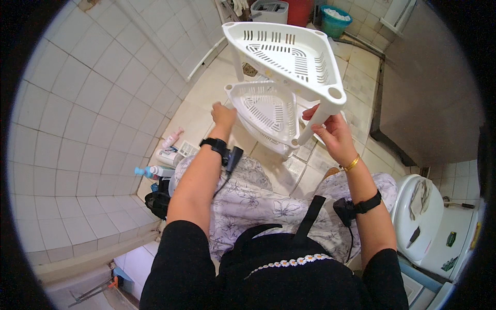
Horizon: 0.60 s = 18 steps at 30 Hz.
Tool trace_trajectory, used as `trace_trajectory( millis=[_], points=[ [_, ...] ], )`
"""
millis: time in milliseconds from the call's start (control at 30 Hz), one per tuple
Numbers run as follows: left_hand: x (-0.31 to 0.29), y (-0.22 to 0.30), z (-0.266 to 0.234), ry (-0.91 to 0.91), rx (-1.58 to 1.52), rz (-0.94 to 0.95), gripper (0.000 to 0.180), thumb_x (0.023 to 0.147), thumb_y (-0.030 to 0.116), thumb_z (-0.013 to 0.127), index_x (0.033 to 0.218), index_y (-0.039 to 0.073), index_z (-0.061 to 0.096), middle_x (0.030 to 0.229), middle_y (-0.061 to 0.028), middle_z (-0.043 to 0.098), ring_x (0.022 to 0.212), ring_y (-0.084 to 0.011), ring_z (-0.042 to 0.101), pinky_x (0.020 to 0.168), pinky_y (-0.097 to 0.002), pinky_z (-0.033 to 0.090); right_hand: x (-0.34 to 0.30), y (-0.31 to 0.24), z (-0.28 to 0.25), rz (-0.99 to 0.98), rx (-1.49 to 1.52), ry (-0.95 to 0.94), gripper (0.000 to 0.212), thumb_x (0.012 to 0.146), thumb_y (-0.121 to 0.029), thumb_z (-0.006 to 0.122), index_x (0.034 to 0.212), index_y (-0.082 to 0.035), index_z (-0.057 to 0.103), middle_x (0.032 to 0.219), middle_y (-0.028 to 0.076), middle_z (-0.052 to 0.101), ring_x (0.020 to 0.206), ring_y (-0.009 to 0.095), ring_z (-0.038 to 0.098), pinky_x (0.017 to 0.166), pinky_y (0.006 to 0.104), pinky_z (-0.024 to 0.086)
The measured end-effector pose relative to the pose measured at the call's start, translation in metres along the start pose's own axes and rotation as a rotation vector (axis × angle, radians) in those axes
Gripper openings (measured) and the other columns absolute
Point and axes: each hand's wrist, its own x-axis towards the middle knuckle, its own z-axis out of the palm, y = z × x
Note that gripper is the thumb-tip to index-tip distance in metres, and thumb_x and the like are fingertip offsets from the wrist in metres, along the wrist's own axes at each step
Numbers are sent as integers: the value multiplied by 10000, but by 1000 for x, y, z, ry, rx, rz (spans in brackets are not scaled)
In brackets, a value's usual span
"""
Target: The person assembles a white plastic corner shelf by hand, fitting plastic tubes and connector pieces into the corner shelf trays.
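Observation:
A white plastic corner shelf rack stands on the tiled floor in front of me. Its upper tier (279, 64) is a slotted, fan-shaped tray, with a lower tier (258, 106) of the same shape beneath it. My right hand (333, 137) grips the near right post (319, 119) between thumb and fingers, just under the upper tier. Beside the left edge of the lower tier is my left hand (223, 114), its fingers curled in. Whether those fingers close on part of the rack is hidden.
To the left, a pink bottle (173, 137) and other bottles stand by the tiled wall. A teal basket (336, 20) and a red bucket (299, 11) are at the back. On the right are a large dark panel (429, 77) and a toilet (418, 217) with a cloth on its lid.

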Motion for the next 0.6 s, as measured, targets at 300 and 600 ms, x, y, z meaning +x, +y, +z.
trace_trajectory(
  millis=[300,600],
  points=[
    [94,39,-86,-94,-123,188,983,978,82,910,1790,18,361,1682,-362,613,1491,-466,689,1237,-493,571,27,39,49,134,32,-80,581,1133,49,701,1671,-60,510,1546,131,740,1488,246,694,1258,454,594],
    [124,79,-53,-326,-361,384,773,1067,118,845,1755,22,507,1621,-242,695,1406,-311,733,1148,-441,607,32,74,45,185,23,-41,577,1122,-29,769,1659,-65,561,1454,131,750,1373,237,728,1209,412,626]
  ],
)
